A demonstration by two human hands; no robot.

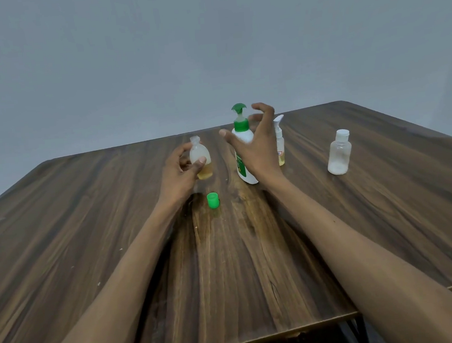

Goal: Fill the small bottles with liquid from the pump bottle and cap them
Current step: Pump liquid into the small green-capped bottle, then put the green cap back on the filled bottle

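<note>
Dark wood-grain surface point(253, 251). On it: green cap point(213, 200) near left hand point(177, 173), pump bottle point(243, 153) behind right hand point(258, 146), spray bottle point(280, 142) just beyond, capped small bottle point(339, 152) farther right.

- The left hand point(181, 169) is gripping a small uncapped bottle point(201, 159) holding some yellowish liquid, upright above the bench point(87, 224).
- The right hand point(255, 147) is hovering with spread fingers at the pump bottle point(243, 153).
- A green cap point(213, 200) is lying at the small bottle's 6 o'clock.
- A spray bottle point(280, 142) and a capped clear bottle point(339, 153) are standing at the pump bottle's 3 o'clock.
</note>
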